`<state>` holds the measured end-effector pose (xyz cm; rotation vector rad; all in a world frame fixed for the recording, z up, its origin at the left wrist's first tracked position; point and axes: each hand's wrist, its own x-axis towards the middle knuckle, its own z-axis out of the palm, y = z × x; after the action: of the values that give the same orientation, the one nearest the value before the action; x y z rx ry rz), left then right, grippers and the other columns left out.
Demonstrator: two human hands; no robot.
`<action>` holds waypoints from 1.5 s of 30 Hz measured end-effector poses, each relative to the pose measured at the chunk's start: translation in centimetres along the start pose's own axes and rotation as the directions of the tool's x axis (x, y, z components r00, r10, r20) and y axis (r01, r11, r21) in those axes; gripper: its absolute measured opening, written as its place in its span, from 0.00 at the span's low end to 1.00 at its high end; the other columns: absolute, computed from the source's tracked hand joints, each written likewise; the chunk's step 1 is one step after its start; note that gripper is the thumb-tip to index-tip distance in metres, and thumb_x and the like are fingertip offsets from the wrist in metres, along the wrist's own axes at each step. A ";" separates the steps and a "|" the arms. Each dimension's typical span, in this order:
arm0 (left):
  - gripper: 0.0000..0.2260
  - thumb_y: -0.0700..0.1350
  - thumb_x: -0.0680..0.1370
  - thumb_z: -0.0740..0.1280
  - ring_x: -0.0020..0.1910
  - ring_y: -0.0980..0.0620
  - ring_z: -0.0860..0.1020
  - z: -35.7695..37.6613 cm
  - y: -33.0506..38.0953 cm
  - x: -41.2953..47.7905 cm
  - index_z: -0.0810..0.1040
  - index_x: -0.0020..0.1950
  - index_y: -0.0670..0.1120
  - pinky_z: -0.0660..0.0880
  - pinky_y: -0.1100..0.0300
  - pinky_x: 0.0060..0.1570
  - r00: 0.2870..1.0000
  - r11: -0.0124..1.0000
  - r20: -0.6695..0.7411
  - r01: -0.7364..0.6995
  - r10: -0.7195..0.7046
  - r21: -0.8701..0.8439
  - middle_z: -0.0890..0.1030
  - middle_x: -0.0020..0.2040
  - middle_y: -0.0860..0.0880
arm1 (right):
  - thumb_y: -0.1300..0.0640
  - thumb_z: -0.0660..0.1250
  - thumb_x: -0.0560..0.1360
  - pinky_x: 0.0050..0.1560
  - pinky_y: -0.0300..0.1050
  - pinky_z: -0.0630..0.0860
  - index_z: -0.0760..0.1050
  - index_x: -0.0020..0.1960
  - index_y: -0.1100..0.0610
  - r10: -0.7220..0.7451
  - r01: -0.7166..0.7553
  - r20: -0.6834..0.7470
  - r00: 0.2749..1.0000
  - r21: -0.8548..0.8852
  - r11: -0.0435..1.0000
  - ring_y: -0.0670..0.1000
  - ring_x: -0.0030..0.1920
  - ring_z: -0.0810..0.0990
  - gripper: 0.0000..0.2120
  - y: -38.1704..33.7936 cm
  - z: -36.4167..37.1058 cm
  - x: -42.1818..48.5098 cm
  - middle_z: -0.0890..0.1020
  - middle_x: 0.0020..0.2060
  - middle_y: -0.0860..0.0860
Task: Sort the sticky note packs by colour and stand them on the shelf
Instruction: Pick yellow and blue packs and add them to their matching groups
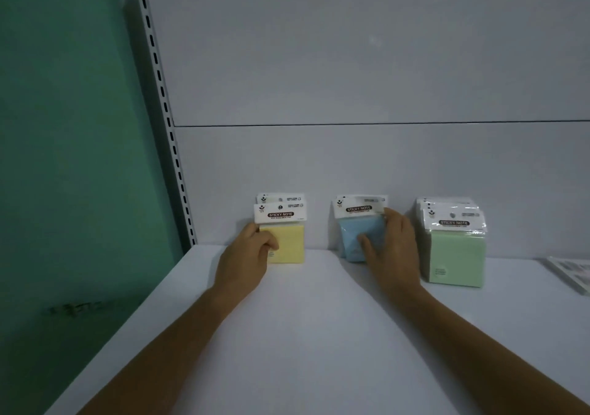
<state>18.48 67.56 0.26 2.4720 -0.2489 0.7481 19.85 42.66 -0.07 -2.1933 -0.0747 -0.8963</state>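
Three groups of sticky note packs stand upright against the back panel of the white shelf (313, 334). The yellow packs (289, 242) are on the left, two deep, and my left hand (245, 255) grips the front one by its left side. The blue packs (351, 239) stand in the middle, leaning a little; my right hand (392, 248) holds the front one, thumb on its face and fingers over its right edge. The green packs (456, 258), several deep, stand free on the right, untouched.
A green side wall (73, 159) and a slotted metal upright (166, 111) bound the shelf on the left. A flat white printed item (571, 272) lies at the far right edge. The grey back panel (367, 79) rises behind the packs.
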 end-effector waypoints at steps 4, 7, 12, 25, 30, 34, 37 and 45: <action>0.08 0.37 0.71 0.68 0.55 0.49 0.72 0.7 -1.1 0.6 0.80 0.42 0.51 0.76 0.52 0.43 0.995 0.996 -0.055 -0.084 0.082 -0.034 0.72 0.56 0.50 | 0.57 0.73 0.69 0.62 0.56 0.70 0.66 0.67 0.63 0.048 -0.049 -0.029 0.998 -0.022 0.999 0.61 0.60 0.72 0.30 0.6 0.5 0.2 0.74 0.58 0.61; 0.09 0.35 0.68 0.69 0.65 0.47 0.67 1.1 -1.4 1.2 0.79 0.44 0.48 0.75 0.52 0.50 0.997 0.992 -0.041 -0.062 0.058 -0.109 0.67 0.67 0.49 | 0.53 0.73 0.69 0.63 0.57 0.72 0.62 0.69 0.59 0.113 -0.113 -0.023 0.993 0.032 0.993 0.57 0.63 0.72 0.33 0.7 0.6 0.2 0.73 0.62 0.57; 0.12 0.36 0.68 0.68 0.67 0.46 0.66 1.3 -1.5 1.2 0.76 0.49 0.47 0.75 0.51 0.49 0.997 0.989 -0.020 -0.082 0.080 -0.123 0.61 0.71 0.50 | 0.50 0.70 0.72 0.65 0.55 0.71 0.55 0.74 0.58 0.129 -0.128 0.005 0.992 -0.091 0.988 0.55 0.67 0.69 0.37 -0.4 0.7 0.0 0.69 0.66 0.56; 0.30 0.47 0.74 0.69 0.56 0.41 0.77 1.0 -2.0 1.8 0.57 0.70 0.42 0.72 0.53 0.50 0.937 0.824 0.186 0.349 -0.296 -0.447 0.78 0.54 0.46 | 0.43 0.76 0.63 0.65 0.56 0.69 0.55 0.72 0.60 0.457 -0.460 -0.056 0.888 -0.048 0.887 0.57 0.68 0.68 0.48 -3.3 4.0 -1.3 0.69 0.66 0.55; 0.15 0.48 0.74 0.69 0.49 0.43 0.77 1.2 -2.4 2.1 0.67 0.54 0.44 0.68 0.57 0.43 0.940 0.842 0.195 0.338 -0.281 -0.419 0.75 0.47 0.49 | 0.47 0.76 0.62 0.59 0.55 0.73 0.65 0.64 0.57 0.488 -0.494 -0.083 0.869 -0.063 0.867 0.56 0.61 0.74 0.36 -2.9 4.5 -1.7 0.74 0.59 0.53; 0.17 0.48 0.74 0.69 0.50 0.44 0.77 1.4 -2.5 2.1 0.67 0.58 0.44 0.68 0.57 0.44 0.945 0.837 0.175 0.326 -0.276 -0.439 0.77 0.51 0.47 | 0.47 0.76 0.62 0.60 0.56 0.72 0.65 0.65 0.56 0.489 -0.495 -0.088 0.868 -0.069 0.866 0.55 0.61 0.73 0.37 -3.0 4.6 -1.7 0.74 0.59 0.53; 0.20 0.48 0.74 0.70 0.52 0.44 0.77 1.7 -2.5 2.1 0.67 0.60 0.43 0.68 0.58 0.45 0.948 0.840 0.164 0.319 -0.274 -0.439 0.78 0.54 0.46 | 0.46 0.76 0.63 0.60 0.58 0.72 0.64 0.66 0.58 0.485 -0.491 -0.082 0.871 -0.099 0.865 0.57 0.61 0.73 0.37 -2.9 4.6 -1.7 0.73 0.60 0.55; 0.16 0.48 0.73 0.71 0.48 0.46 0.77 2.0 -2.9 2.2 0.71 0.55 0.44 0.70 0.56 0.45 0.956 0.836 0.111 0.291 -0.271 -0.466 0.79 0.51 0.46 | 0.39 0.75 0.58 0.57 0.58 0.75 0.66 0.62 0.57 0.487 -0.494 -0.094 0.869 -0.094 0.864 0.56 0.58 0.75 0.39 -3.3 4.6 -1.7 0.76 0.56 0.53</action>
<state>22.14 68.84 -1.17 1.9903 -0.0665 0.4430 20.22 48.43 -1.27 -2.1328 0.5619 -0.6891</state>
